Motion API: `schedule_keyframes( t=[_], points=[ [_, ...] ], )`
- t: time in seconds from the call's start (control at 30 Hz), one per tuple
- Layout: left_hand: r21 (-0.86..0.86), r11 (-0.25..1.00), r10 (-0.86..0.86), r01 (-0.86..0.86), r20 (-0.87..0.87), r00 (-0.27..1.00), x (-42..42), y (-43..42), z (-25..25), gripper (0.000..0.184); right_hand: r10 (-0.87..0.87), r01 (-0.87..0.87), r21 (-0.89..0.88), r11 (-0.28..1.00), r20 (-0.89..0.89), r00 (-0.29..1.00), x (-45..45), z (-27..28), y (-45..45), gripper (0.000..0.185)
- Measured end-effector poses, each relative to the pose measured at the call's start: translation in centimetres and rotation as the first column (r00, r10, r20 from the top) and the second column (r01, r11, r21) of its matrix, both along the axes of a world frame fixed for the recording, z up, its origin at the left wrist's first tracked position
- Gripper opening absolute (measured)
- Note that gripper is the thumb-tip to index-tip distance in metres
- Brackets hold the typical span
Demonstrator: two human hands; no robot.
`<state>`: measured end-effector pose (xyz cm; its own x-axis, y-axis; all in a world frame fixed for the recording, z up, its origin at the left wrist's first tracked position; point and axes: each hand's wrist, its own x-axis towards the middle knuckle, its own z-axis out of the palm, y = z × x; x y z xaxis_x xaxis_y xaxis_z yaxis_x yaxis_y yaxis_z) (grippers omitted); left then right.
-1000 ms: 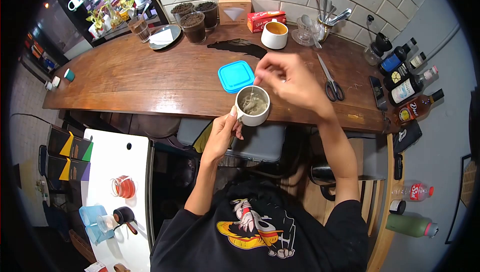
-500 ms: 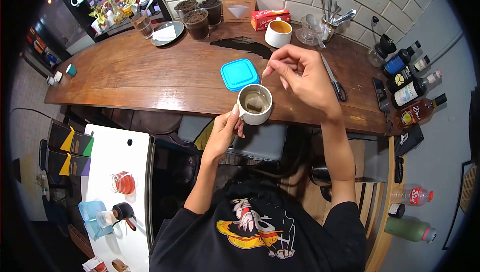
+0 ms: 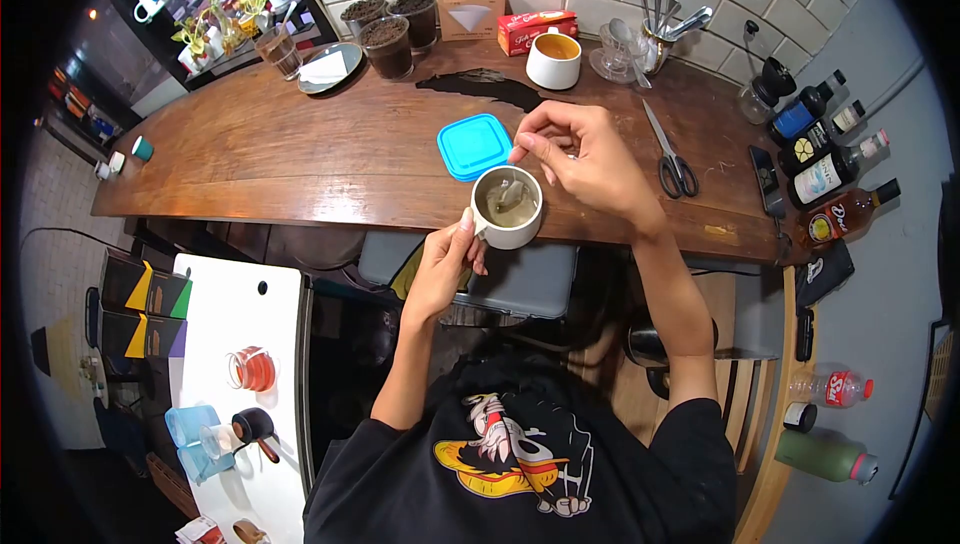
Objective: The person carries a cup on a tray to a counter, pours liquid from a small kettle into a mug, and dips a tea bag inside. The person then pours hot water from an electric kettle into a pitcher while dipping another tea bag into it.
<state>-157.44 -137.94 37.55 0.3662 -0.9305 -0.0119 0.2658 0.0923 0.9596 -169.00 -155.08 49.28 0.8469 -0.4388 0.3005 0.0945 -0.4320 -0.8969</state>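
Observation:
My left hand (image 3: pixel 440 269) grips the handle of a white mug (image 3: pixel 510 238) at the counter's front edge. Pale greenish liquid fills part of the mug, and a tea bag (image 3: pixel 513 191) hangs in it near the far inner wall. Above the rim, my right hand (image 3: pixel 592 166) is closed in a pinch on the tea bag's thin string, most of which is too fine to make out. Just behind the mug lies a blue square lid or closed container (image 3: pixel 474 147).
Scissors (image 3: pixel 676 174) and a phone (image 3: pixel 766 182) lie to the right, near several bottles (image 3: pixel 815 184). Along the wall stand a white cup with orange inside (image 3: pixel 553 69), a red box (image 3: pixel 537 32) and cups of dark grounds (image 3: pixel 387 49). The wooden counter (image 3: pixel 300 159) stretches left.
My right hand has moved slightly left and down toward the mug. The tea bag has shifted from the near side of the liquid to the far side, partly raised.

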Motion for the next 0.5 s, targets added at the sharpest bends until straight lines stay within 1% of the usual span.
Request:
schedule_keyframes(
  t=[0.07,0.13,0.23,0.27,0.33,0.37,0.4,0.43,0.47,0.5],
  points=[
    [0.020,1.000,0.007,-0.008,0.050,0.999,0.0,0.0,0.2,0.045,-0.004,0.004,0.025,1.000,0.004,1.000,-0.3,1.0,0.1,0.008],
    [0.012,1.000,0.017,-0.017,0.051,0.999,0.0,0.0,0.1,0.045,-0.048,0.042,0.064,0.997,0.089,0.995,-0.8,2.2,0.0,0.009],
    [0.004,0.999,0.037,-0.037,0.037,0.999,0.0,-0.1,0.0,0.045,-0.039,0.034,0.080,0.996,0.055,0.998,-0.3,0.9,-0.2,0.009],
    [0.004,0.999,0.053,-0.053,0.025,0.998,0.0,-0.2,0.0,0.045,0.001,-0.003,0.064,0.998,0.024,1.000,-0.2,0.4,-0.1,0.008],
    [0.008,0.997,0.073,-0.073,0.031,0.997,-0.1,-0.5,0.0,0.044,0.010,-0.013,0.073,0.997,0.044,0.999,-0.2,0.1,-0.3,0.008],
    [0.015,0.996,0.087,-0.088,0.038,0.995,-0.1,-0.5,0.0,0.044,0.012,-0.018,0.084,0.996,0.065,0.998,-0.2,0.0,-0.4,0.008],
    [0.020,0.995,0.093,-0.094,0.037,0.995,-0.1,-0.4,0.1,0.044,-0.014,0.004,0.153,0.988,0.061,0.998,-0.6,0.8,-0.4,0.007],
    [0.020,0.995,0.098,-0.100,0.075,0.992,-0.1,-0.4,0.2,0.043,-0.008,-0.001,0.157,0.988,0.060,0.998,-0.7,1.3,-0.6,0.007],
    [0.019,0.994,0.103,-0.106,0.112,0.988,-0.2,-0.4,0.3,0.043,-0.025,0.012,0.129,0.992,0.095,0.995,-0.8,1.6,-1.0,0.007],
    [0.021,0.993,0.111,-0.114,0.110,0.988,-0.3,-0.4,0.4,0.043,-0.039,0.026,0.101,0.995,0.132,0.990,-0.7,1.8,-1.2,0.007]
  ],
)
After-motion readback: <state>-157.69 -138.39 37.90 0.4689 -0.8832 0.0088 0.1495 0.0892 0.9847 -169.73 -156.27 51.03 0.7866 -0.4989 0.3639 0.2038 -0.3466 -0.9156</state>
